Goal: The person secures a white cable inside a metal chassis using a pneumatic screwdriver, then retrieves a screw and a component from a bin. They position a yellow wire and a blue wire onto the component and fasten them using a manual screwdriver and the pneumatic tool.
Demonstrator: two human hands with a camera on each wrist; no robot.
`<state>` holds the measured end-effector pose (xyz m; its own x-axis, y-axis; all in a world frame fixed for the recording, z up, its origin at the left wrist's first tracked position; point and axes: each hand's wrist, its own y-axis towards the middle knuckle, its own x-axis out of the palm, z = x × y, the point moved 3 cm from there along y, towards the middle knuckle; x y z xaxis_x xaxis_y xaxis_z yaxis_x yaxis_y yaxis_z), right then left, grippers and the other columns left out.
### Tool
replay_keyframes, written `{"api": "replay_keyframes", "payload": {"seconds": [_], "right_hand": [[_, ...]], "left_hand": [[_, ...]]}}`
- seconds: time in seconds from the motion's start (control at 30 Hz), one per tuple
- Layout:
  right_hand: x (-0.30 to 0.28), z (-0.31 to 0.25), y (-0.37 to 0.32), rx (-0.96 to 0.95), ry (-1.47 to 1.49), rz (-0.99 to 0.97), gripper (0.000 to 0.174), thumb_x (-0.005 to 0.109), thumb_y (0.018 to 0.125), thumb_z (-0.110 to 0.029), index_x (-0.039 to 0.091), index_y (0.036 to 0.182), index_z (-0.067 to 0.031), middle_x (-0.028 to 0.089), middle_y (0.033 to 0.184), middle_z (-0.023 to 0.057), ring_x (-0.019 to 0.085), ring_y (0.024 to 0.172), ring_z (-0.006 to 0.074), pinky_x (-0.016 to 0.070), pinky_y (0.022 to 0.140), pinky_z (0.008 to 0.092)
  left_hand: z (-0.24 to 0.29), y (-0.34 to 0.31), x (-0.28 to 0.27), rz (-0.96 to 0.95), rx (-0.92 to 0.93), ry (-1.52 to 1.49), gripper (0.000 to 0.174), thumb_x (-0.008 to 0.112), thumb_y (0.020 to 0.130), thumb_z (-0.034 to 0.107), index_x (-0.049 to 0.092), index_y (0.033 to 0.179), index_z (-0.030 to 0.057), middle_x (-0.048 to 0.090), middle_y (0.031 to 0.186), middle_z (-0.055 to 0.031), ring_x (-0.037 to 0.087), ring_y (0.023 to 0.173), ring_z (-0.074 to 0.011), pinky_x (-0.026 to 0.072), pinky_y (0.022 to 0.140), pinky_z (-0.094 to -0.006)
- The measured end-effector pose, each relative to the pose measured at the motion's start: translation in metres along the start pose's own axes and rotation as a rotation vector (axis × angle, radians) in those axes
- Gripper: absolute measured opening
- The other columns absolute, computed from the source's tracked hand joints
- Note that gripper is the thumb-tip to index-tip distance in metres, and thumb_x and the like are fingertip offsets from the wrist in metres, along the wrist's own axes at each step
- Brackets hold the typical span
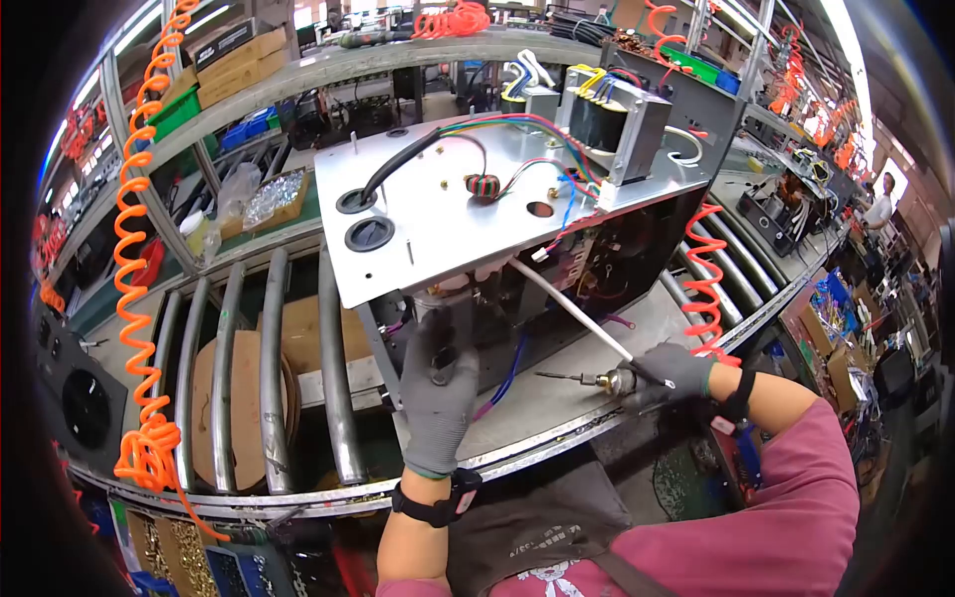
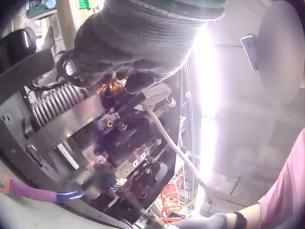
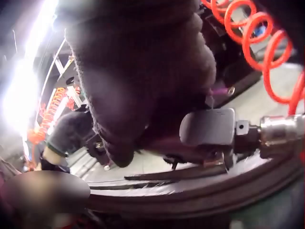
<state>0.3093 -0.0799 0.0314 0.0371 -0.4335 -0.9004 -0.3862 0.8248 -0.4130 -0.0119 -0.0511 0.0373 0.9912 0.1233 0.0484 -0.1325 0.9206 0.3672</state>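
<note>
My gloved left hand [image 1: 438, 393] reaches up at the left of the metal chassis's [image 1: 343, 254] open front, fingers pointing inward. Its fingertips are blurred in the head view; in the left wrist view the hand is close over the inner parts, by a copper coil [image 2: 112, 88]. My gloved right hand [image 1: 668, 376] grips an air screwdriver [image 1: 619, 381] low over the bench, its bit pointing left. A white cable [image 1: 577, 313] runs from inside the chassis across to the right hand, its ring-terminal end [image 1: 669, 384] overlapping the glove.
A transformer [image 1: 607, 119] and coloured wires stand on the chassis's top plate. Blue wire [image 1: 512, 373] hangs from the open front. Metal rollers [image 1: 279, 368] lie to the left. Coiled orange air hoses [image 1: 134, 269] hang left, with another [image 1: 706, 279] at the right.
</note>
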Motion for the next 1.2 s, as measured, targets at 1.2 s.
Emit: {"api": "replay_keyframes", "payload": {"seconds": [1.2], "right_hand": [[-0.152, 0.174, 0.047, 0.235, 1.22, 1.568, 0.055, 0.054, 0.087, -0.044, 0.054, 0.121, -0.0014, 0.058, 0.113, 0.0162, 0.056, 0.1, 0.0257, 0.0431, 0.088, 0.033]], "left_hand": [[-0.011, 0.097, -0.002, -0.202, 0.705, 0.776, 0.047, 0.066, 0.083, 0.012, 0.051, 0.127, 0.0062, 0.057, 0.123, -0.0089, 0.061, 0.103, -0.023, 0.0523, 0.079, -0.0314]]}}
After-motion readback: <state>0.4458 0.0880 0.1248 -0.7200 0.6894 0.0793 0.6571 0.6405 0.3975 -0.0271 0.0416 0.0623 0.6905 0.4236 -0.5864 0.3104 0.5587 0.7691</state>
